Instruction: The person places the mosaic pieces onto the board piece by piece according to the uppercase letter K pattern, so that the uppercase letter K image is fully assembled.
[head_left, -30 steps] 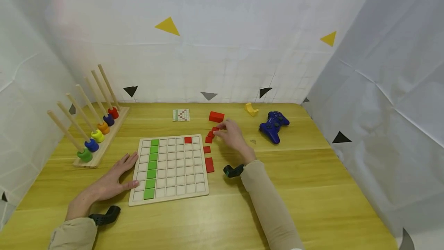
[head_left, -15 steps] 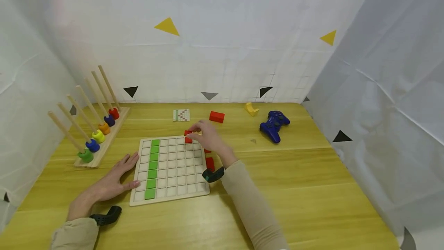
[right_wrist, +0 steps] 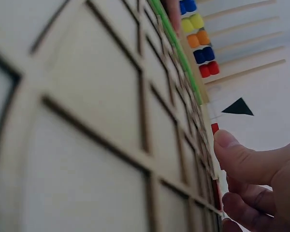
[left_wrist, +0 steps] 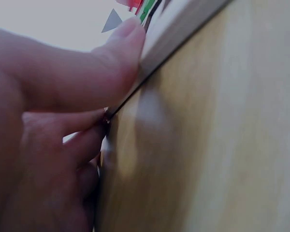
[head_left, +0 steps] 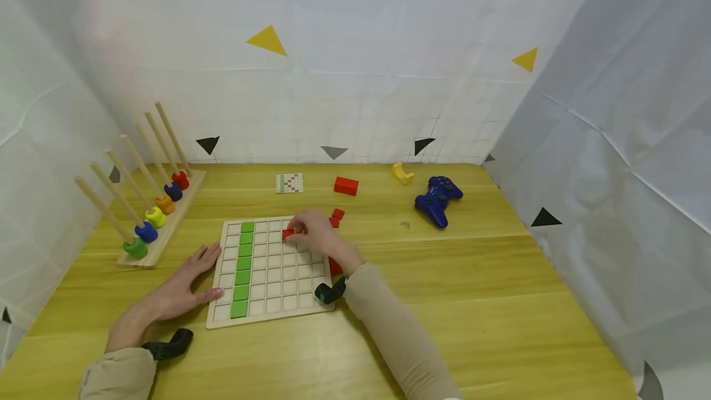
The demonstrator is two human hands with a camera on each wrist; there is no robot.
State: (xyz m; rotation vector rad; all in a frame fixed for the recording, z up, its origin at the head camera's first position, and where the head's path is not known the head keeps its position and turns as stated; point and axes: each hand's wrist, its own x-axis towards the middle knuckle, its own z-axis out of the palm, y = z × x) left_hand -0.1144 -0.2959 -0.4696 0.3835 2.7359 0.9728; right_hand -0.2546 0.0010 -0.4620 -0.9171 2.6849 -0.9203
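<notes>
A wooden grid board [head_left: 270, 313] lies on the table, with one column of green tiles [head_left: 242, 267] at its left. My right hand [head_left: 295, 231] hovers over the board's upper rows and pinches a small red tile [head_left: 287, 234] against the grid. In the right wrist view the thumb [right_wrist: 241, 154] curls beside the red tile [right_wrist: 215, 128] just above the board [right_wrist: 87, 121]. My left hand [head_left: 204, 271] lies flat on the table at the board's left edge. Its thumb [left_wrist: 128, 43] presses the board's rim [left_wrist: 183, 24].
Loose red tiles [head_left: 336, 216] lie right of the board, another [head_left: 335, 266] by my right wrist. Behind are a red block [head_left: 346, 186], a pattern card [head_left: 290, 183], a yellow piece [head_left: 402, 173] and a blue game controller [head_left: 437, 198]. A peg rack with coloured rings [head_left: 152, 218] stands left.
My right hand picked a red tile from the loose ones and carried it left and nearer, down onto the board's upper rows. The left hand has stayed put.
</notes>
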